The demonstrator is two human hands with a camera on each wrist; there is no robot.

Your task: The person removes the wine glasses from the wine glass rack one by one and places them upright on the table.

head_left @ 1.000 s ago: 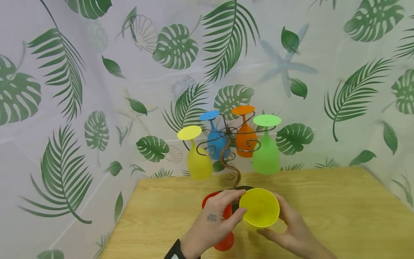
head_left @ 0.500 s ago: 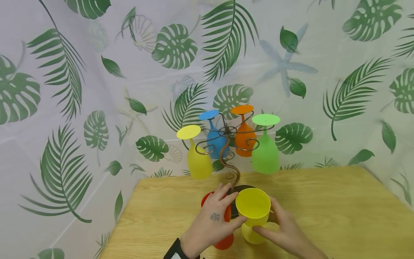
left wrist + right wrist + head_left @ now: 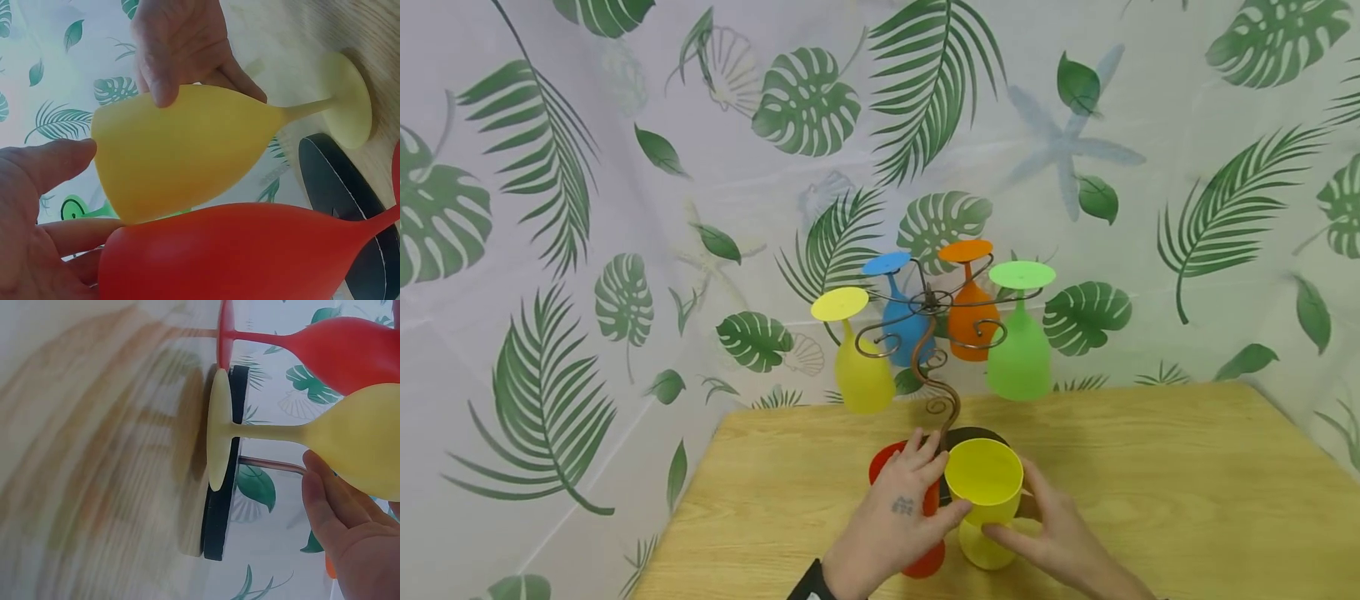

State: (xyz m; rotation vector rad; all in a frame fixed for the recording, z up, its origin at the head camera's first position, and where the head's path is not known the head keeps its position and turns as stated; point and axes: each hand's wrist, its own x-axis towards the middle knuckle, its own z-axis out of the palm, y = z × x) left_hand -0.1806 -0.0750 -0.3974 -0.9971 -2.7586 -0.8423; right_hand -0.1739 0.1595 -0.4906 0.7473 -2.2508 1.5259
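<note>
My right hand [image 3: 1063, 533] grips a yellow wine glass [image 3: 983, 504] by its bowl, thumb on the near side and fingers behind. The glass stands upright, mouth up, its foot [image 3: 219, 431] right at the wooden tabletop. My left hand [image 3: 898, 508] has its fingers extended, with the thumb tip at the yellow rim in the left wrist view. A red wine glass [image 3: 237, 256] stands upright just left of the yellow one, close beside it. In the head view, my left hand covers much of the red glass.
A bronze wire rack [image 3: 936, 387] on a round black base [image 3: 973, 435] stands behind the hands. Upside down from its arms hang yellow [image 3: 863, 375], blue [image 3: 906, 329], orange [image 3: 973, 325] and green [image 3: 1019, 358] wine glasses. A leaf-print sheet [image 3: 700, 167] backs the wooden table [image 3: 1150, 467].
The yellow glass has come down and left, turning from mouth toward the camera to upright beside the red glass. My left fingers have straightened and moved off its far rim.
</note>
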